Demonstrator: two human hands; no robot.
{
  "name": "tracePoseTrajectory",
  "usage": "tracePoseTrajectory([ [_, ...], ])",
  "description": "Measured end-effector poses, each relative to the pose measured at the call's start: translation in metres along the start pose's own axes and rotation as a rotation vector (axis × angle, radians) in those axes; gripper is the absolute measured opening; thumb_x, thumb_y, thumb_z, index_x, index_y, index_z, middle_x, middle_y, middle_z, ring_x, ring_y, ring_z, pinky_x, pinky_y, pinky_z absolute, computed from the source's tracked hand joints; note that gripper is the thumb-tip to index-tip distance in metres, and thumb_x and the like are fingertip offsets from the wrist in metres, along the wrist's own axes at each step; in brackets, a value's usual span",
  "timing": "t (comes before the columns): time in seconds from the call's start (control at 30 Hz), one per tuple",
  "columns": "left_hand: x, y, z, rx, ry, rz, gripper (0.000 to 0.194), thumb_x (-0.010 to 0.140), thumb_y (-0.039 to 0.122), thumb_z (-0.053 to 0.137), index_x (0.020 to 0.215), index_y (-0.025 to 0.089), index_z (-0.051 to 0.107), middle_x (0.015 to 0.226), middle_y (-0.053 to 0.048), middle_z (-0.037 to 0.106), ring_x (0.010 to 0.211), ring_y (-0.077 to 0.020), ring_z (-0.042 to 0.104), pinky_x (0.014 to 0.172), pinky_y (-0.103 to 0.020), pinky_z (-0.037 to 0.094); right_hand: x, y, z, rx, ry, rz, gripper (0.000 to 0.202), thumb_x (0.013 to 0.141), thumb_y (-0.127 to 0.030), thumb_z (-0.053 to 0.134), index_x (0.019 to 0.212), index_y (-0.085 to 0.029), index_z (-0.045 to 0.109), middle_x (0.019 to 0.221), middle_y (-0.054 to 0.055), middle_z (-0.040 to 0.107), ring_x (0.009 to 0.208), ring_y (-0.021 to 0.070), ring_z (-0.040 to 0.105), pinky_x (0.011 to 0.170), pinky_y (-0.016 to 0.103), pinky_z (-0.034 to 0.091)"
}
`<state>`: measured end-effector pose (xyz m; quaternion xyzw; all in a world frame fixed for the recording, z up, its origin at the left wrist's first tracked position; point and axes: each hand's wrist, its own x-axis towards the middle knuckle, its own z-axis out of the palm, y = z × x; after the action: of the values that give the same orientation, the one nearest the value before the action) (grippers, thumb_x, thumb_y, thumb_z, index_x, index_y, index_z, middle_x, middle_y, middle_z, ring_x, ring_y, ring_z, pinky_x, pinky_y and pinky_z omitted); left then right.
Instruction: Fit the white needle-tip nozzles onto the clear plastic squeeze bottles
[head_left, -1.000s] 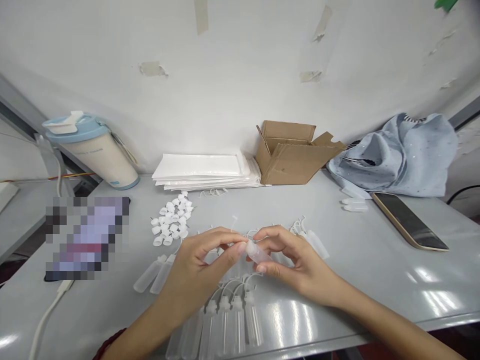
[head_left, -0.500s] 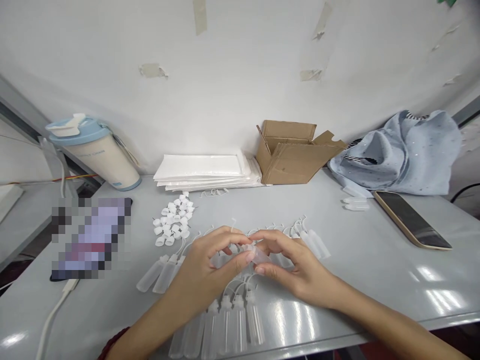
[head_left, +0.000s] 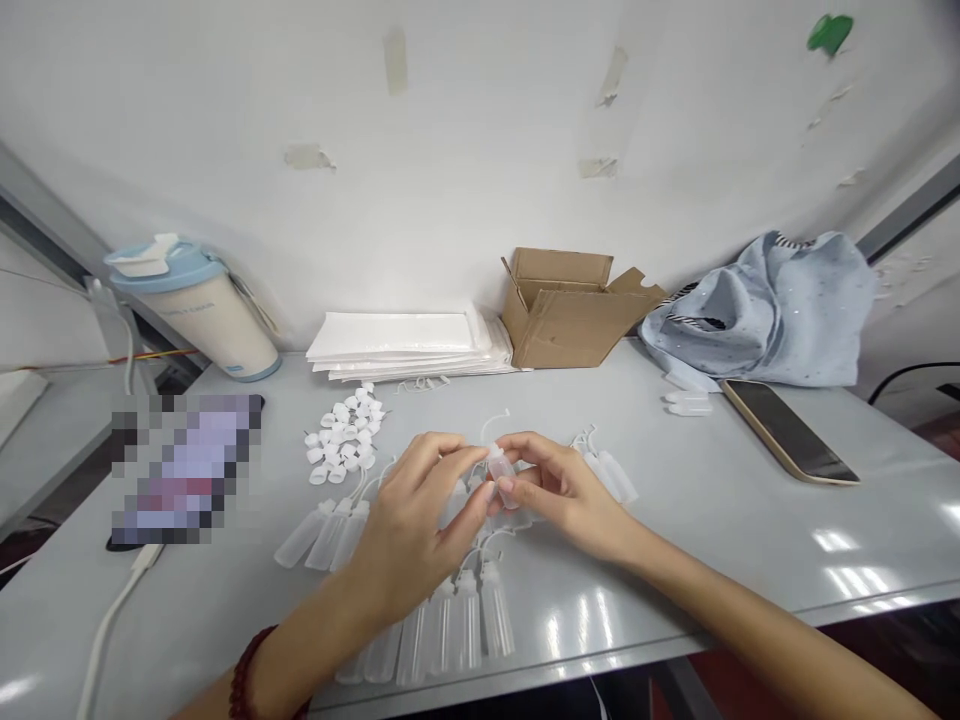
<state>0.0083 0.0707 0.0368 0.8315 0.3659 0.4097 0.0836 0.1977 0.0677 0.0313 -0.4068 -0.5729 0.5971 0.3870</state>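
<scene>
A small translucent plastic bottle [head_left: 501,466] is held up between both hands, its neck tilted up and slightly left. A thin white strap rises from its neck and curves right. My right hand [head_left: 559,490] grips the body between thumb and fingers. My left hand [head_left: 427,500] is closed at the bottle's left side, forefinger at the neck and thumb low by the body. Several like bottles [head_left: 454,625] with thin straps lie in a row below the hands. More bottles [head_left: 326,535] lie to the left and others [head_left: 611,475] to the right, partly hidden by my hands.
Several white caps [head_left: 345,435] are heaped left of the hands. White envelopes [head_left: 405,335], an open cardboard box [head_left: 566,325] and a blue cloth bag [head_left: 772,310] stand along the wall. A phone [head_left: 787,430] lies right, a blurred device [head_left: 191,470] left, a tumbler [head_left: 210,310] behind it.
The bottle has turned from lying aslant to more upright, neck up, and its strap now shows above. My left forefinger has moved to the neck. The whole view has shifted slightly.
</scene>
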Motion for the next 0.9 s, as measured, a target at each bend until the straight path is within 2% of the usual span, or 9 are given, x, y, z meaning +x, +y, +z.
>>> tracePoseTrajectory([
  [0.17,0.002,-0.004,0.001,0.038,-0.122,-0.060,0.041,0.080,0.032,0.069,0.117,0.020,0.054,0.104,-0.008,0.056,0.099,-0.0247,0.055,0.082,-0.040,0.050,0.000,-0.001,0.000,-0.006,0.009,-0.004,0.026,0.084,-0.034,0.064,0.104,-0.020,0.054,0.096,0.001,0.060,0.061,0.0079,0.061,0.056,0.023,0.046],
  [0.23,0.000,-0.006,0.004,0.071,-0.149,-0.058,0.047,0.076,0.033,0.074,0.116,0.020,0.054,0.106,-0.009,0.055,0.101,-0.0267,0.052,0.084,-0.043,0.048,0.002,0.000,-0.001,0.018,-0.006,-0.009,0.026,0.084,-0.036,0.065,0.102,-0.020,0.054,0.097,0.002,0.060,0.063,0.0088,0.062,0.058,0.024,0.047],
  [0.43,0.001,-0.006,0.012,0.114,-0.189,-0.043,0.041,0.077,0.029,0.070,0.112,0.018,0.054,0.103,-0.009,0.055,0.101,-0.0283,0.049,0.085,-0.045,0.045,0.006,0.003,0.001,0.084,-0.029,0.040,0.037,0.076,-0.045,0.072,0.097,-0.019,0.056,0.099,0.003,0.061,0.075,0.0163,0.069,0.065,0.028,0.053],
  [0.53,0.003,0.000,0.006,0.118,-0.212,-0.041,0.038,0.077,0.027,0.067,0.110,0.017,0.053,0.103,-0.010,0.054,0.101,-0.0286,0.047,0.086,-0.046,0.044,0.010,0.000,-0.008,0.040,-0.014,0.014,0.042,0.084,-0.058,0.058,0.088,-0.016,0.061,0.085,0.004,0.066,0.075,0.0176,0.069,0.071,0.031,0.054],
  [0.6,0.000,0.009,-0.001,0.103,-0.252,-0.021,0.040,0.077,0.028,0.067,0.112,0.016,0.052,0.105,-0.011,0.054,0.102,-0.0284,0.046,0.086,-0.045,0.044,0.015,-0.003,-0.024,0.022,0.081,-0.022,0.060,0.087,-0.069,0.042,0.075,-0.014,0.063,0.075,0.008,0.067,0.070,0.0181,0.068,0.074,0.033,0.053],
  [0.63,-0.003,0.015,-0.003,0.085,-0.277,-0.008,0.042,0.077,0.028,0.067,0.113,0.015,0.051,0.106,-0.011,0.053,0.103,-0.0283,0.046,0.086,-0.045,0.044,0.017,-0.005,-0.034,0.020,0.187,-0.059,0.065,0.086,-0.072,0.038,0.072,-0.014,0.063,0.073,0.008,0.067,0.068,0.0185,0.068,0.073,0.033,0.053],
  [0.7,-0.013,0.027,-0.007,0.036,-0.343,0.016,0.044,0.075,0.027,0.068,0.114,0.016,0.050,0.107,-0.011,0.053,0.104,-0.0283,0.045,0.087,-0.044,0.044,0.022,-0.007,-0.059,0.052,0.408,-0.110,0.068,0.083,-0.077,0.034,0.068,-0.016,0.061,0.068,0.009,0.067,0.062,0.0190,0.067,0.068,0.033,0.054],
  [0.77,-0.024,0.036,-0.006,0.019,-0.406,0.021,0.046,0.073,0.026,0.070,0.114,0.018,0.051,0.108,-0.010,0.053,0.104,-0.0284,0.045,0.087,-0.043,0.045,0.025,-0.009,-0.083,0.095,0.553,-0.138,0.066,0.083,-0.076,0.035,0.066,-0.017,0.059,0.065,0.008,0.065,0.059,0.0185,0.066,0.063,0.032,0.053],
  [0.9,-0.044,0.040,0.000,0.069,-0.470,-0.010,0.044,0.074,0.026,0.070,0.114,0.019,0.053,0.107,-0.010,0.055,0.102,-0.0283,0.047,0.086,-0.045,0.046,0.027,-0.010,-0.113,0.137,0.686,-0.155,0.063,0.084,-0.075,0.036,0.063,-0.018,0.056,0.062,0.007,0.062,0.053,0.0158,0.061,0.056,0.029,0.050],
])
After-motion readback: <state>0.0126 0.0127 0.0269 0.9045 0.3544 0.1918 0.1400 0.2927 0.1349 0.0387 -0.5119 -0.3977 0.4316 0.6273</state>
